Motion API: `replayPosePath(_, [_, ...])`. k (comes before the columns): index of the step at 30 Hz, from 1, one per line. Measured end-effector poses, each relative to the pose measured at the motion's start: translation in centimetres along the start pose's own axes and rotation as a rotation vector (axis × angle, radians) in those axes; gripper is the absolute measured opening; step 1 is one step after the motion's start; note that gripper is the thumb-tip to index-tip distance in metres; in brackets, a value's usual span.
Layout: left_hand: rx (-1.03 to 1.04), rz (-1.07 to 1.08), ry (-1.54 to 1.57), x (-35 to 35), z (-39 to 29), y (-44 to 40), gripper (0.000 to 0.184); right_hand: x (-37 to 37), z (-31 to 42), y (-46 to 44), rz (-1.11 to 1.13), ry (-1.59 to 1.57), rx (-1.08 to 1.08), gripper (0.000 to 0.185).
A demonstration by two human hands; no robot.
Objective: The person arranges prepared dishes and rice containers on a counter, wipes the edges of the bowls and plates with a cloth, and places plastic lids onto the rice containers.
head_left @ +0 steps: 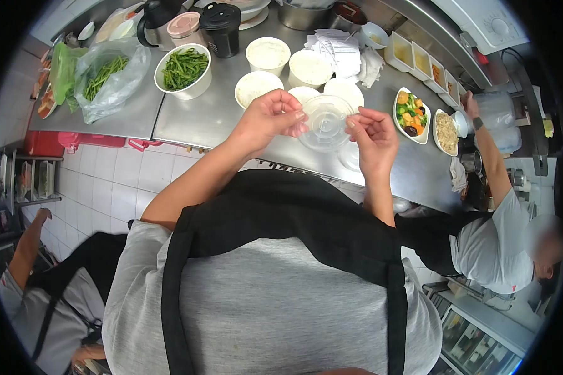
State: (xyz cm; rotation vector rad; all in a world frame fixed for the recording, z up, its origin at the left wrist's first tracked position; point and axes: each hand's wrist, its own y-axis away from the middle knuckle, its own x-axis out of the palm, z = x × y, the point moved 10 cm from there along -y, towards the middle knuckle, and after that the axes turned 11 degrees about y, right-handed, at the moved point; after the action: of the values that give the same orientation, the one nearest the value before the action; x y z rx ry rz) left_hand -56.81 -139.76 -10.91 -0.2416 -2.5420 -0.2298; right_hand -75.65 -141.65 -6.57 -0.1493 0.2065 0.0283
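Between my two hands is a round clear plastic lid point(326, 124), held near the front edge of the steel counter. The fingers of my left hand point(274, 120) pinch its left rim, and my right hand point(373, 136) grips the opposite rim between thumb and fingers. Just beyond the lid stand several round white tubs, among them a tub of what looks like rice point(268, 55) and another tub point(310, 67) beside it. My left hand partly covers the nearest tubs. A second clear lid point(350, 157) seems to lie on the counter below my right hand.
To the left are a bowl of green vegetables point(182, 70) and a plastic bag of greens point(109, 72). On the right sit a mixed vegetable dish point(411, 115) and a bowl of pale food point(446, 132). Co-workers stand on both sides; one arm point(491, 150) reaches over the counter.
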Motion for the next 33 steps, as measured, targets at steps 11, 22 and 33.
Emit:
replayPosePath(11, [-0.091,0.024,0.052,-1.7,0.1,0.8,0.013,2.1,0.6,0.5,-0.025,0.009,-0.01,0.022])
replayPosePath(22, [0.535,-0.23,-1.068,-8.4,-4.8,1.0,0.113,-2.3,-1.9,0.1,-0.114,0.014,0.05,0.028])
replayPosePath(33, [0.511,-0.22,-0.694,-11.7,-3.0,0.2,0.121,3.5,-1.7,-1.3,0.061,0.071,0.075,0.029])
